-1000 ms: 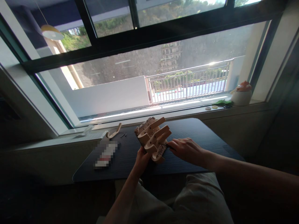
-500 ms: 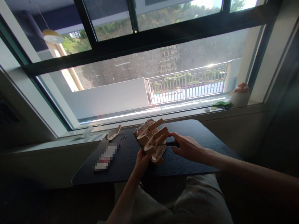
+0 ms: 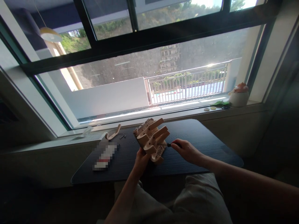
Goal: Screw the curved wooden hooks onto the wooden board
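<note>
My left hand (image 3: 141, 158) grips the lower left side of a wooden rack (image 3: 150, 147), a board with several curved light-wood hooks on its face, and keeps it tilted above the table. Closed around a dark handle, my right hand (image 3: 185, 149) holds a screwdriver (image 3: 168, 145) level. The screwdriver's thin shaft points left and its tip meets the rack near one of the lower hooks; the exact contact is too small to make out. A loose curved wooden hook (image 3: 113, 134) lies at the table's back left, with several small screws (image 3: 122, 137) beside it.
A blurred-out flat item (image 3: 106, 156) lies on the left of the dark table (image 3: 196, 130). On the windowsill at the right stand a white pot (image 3: 238, 97), green leaves (image 3: 220, 104) and small round pieces (image 3: 209, 109). The window is just beyond the table.
My right hand has closed more tightly around the screwdriver handle and shifted slightly right, showing more of the shaft. The rack and my left hand stay nearly in place.
</note>
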The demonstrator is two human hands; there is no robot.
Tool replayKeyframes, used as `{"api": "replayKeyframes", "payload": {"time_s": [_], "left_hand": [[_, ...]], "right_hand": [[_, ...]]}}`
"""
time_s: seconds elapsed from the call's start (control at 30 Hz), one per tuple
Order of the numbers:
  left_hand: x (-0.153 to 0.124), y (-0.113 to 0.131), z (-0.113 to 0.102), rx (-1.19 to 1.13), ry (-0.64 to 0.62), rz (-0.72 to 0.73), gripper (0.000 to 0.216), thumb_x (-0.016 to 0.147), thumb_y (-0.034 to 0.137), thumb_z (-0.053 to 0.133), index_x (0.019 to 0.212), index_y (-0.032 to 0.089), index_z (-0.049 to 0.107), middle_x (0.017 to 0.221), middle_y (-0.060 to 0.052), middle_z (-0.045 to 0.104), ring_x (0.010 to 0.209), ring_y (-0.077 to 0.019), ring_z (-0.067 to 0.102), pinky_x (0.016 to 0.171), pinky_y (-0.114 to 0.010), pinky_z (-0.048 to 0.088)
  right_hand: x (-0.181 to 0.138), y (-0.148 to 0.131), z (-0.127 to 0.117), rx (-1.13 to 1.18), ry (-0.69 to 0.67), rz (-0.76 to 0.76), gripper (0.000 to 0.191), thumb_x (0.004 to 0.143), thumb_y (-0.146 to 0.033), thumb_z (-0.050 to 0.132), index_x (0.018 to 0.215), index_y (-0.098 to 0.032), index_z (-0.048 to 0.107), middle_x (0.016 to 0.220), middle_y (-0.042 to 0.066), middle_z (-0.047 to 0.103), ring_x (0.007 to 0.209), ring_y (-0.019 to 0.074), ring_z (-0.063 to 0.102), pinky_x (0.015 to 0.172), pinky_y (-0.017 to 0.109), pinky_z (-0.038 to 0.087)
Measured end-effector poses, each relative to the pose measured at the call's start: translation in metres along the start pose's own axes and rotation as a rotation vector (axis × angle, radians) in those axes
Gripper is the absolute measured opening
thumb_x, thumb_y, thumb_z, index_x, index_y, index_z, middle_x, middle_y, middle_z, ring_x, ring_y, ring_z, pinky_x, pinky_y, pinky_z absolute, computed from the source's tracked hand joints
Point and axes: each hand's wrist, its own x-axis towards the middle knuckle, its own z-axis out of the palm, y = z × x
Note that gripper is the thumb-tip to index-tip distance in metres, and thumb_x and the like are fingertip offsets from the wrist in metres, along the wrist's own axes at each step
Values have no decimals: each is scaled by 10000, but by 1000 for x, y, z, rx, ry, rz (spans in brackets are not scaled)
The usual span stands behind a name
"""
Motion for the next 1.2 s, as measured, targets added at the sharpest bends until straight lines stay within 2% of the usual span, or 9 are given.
{"api": "replayKeyframes", "payload": {"time_s": [0.17,0.23,0.4,0.47,0.63,0.73,0.9,1.1,1.2], "left_hand": [[0,-2,0,-18,36,-21,452,585,281,725,1002,143,621,927,-65,693,909,-245,623,774,-314,471],[0,-3,0,-27,39,-23,454,578,284,732,997,147,626,916,-60,695,899,-242,626,776,-313,470],[1,-7,-1,-38,35,-17,460,596,289,730,1017,139,622,912,-71,695,910,-248,621,793,-330,465],[1,-7,-1,-36,30,-20,455,599,290,728,1014,134,624,927,-76,693,924,-252,616,798,-331,464],[-1,2,2,-36,-7,-29,473,585,279,735,1024,143,623,964,-69,691,937,-248,614,786,-306,469],[-1,5,3,-34,9,-38,458,582,277,736,1004,133,632,945,-74,695,922,-252,620,779,-311,473],[1,-3,1,-72,51,-42,479,563,271,744,1013,147,632,924,-63,700,906,-243,627,789,-321,472],[0,-4,-1,-70,26,-50,456,609,279,724,1030,141,616,960,-70,690,936,-244,616,786,-308,469],[-1,1,1,-84,-1,-56,448,586,268,734,1002,137,629,932,-69,696,919,-249,620,777,-310,471]], "right_hand": [[0,-12,-14,-168,-16,-72,340,843,-397,429,1100,-197,529,741,14,627,634,139,550,576,243,350],[-1,-20,-22,-353,10,-199,363,827,-308,469,1176,-210,469,801,18,627,634,135,551,559,237,325],[0,-25,-31,-700,-19,-555,285,866,-106,358,1062,-210,536,830,36,599,652,111,543,534,227,283],[1,-19,-25,-650,-1,-523,237,885,-160,368,1031,-187,552,811,43,606,661,110,550,548,221,301],[1,-5,-5,-177,75,-124,311,889,-388,369,953,-177,588,773,37,648,676,138,581,587,235,362],[3,-5,-4,-91,31,-28,358,885,-427,343,897,-189,610,751,39,651,666,148,583,579,247,358],[3,-21,-22,-422,15,-161,336,827,-349,474,1133,-213,500,853,33,643,682,157,582,549,245,302],[1,-27,-26,-791,26,-507,232,869,-103,354,943,-205,549,826,33,583,653,113,524,531,232,263],[0,-18,-16,-703,49,-448,219,899,-198,354,917,-187,572,810,44,597,673,124,537,560,239,295]]}}
